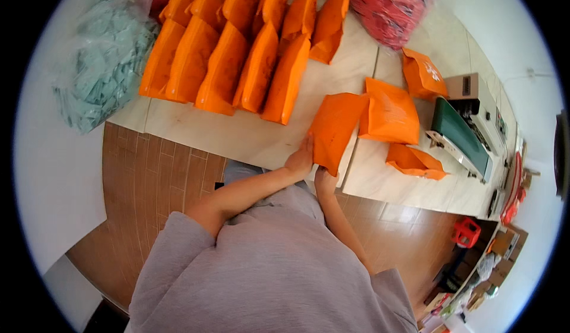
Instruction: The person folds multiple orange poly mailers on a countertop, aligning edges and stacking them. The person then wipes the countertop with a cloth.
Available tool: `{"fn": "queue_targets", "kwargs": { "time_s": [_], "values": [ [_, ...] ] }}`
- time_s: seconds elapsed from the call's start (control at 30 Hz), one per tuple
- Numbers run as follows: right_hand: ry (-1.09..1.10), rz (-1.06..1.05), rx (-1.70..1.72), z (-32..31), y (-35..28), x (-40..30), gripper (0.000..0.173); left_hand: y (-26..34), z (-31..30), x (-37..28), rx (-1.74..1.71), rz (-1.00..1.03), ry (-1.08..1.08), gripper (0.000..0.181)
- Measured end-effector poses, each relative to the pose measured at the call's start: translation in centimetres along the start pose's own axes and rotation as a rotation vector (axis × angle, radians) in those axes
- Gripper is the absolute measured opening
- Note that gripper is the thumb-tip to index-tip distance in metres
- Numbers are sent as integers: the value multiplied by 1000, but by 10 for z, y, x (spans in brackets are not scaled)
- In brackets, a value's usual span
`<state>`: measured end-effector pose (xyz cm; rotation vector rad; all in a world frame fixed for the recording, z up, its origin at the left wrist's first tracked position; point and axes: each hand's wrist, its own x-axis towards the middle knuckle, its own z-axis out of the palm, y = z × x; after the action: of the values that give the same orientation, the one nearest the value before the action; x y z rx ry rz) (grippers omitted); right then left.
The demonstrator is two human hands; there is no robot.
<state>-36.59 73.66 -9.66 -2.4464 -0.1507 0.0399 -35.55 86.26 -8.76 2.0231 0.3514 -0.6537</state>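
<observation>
An orange pouch bag stands tilted at the table's front edge, between my two hands. My left hand is against the bag's left side, with its fingers reaching up along the edge. Low down, my right hand grips the bag's near corner; its fingers are partly hidden. Right behind the held bag is another filled orange bag. A third orange bag lies nearer the front with its mouth gaping. Farther back, an orange bag with white print leans by the machine.
Two rows of upright orange bags fill the table's back left. A band sealing machine with a green belt stands right. Clear sacks hold pale green packets and red packets. A red stool is on the floor.
</observation>
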Motion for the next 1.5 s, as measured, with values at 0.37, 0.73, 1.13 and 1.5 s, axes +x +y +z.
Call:
{"fn": "queue_targets", "kwargs": {
  "time_s": [0.37,0.73,1.13,1.5],
  "values": [
    [-340,30,-8,-78,6,8,33,-65,-41,-20,131,477,67,43],
    [-7,645,1108,-24,8,101,66,65,-42,78,-777,440,106,64],
    [-208,357,1096,-43,-40,154,68,89,-38,98,-795,336,38,56],
    [-462,442,405,-107,-43,84,25,73,-34,-17,-355,331,68,90]
  ]
}}
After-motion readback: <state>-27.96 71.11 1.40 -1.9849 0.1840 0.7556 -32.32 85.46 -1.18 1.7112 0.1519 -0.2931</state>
